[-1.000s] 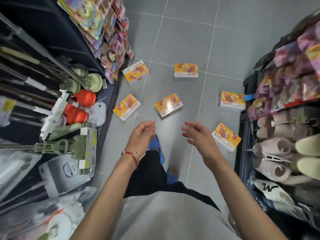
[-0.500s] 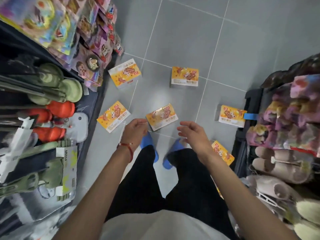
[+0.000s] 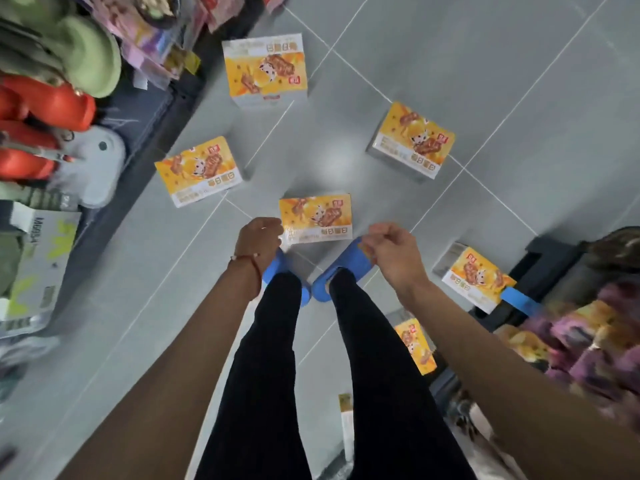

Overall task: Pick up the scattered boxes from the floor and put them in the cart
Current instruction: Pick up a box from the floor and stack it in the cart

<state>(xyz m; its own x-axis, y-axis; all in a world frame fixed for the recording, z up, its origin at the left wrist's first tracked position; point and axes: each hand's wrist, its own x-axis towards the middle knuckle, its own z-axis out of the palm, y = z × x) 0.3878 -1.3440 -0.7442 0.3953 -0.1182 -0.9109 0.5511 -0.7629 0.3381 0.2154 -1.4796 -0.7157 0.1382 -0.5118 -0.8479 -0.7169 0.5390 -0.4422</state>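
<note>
The nearest box (image 3: 316, 219) is lying flat on the floor (image 3: 485, 81) at the centre of the frame, just above our blue slippers (image 3: 348, 268); our left hand (image 3: 259, 242) is sitting against its lower-left corner, fingers curled under and hidden, so we cannot tell whether they are pinching it; our right hand (image 3: 393, 251) is hovering just beside its lower-right corner, fingers loosely curled, holding nothing. We are judging that a grip at one corner could let the box tilt and slip; other boxes (image 3: 414, 140) are lying all around, two at the lower right close to our legs, so a careless step could crush one; the cart is not showing anywhere.
</note>
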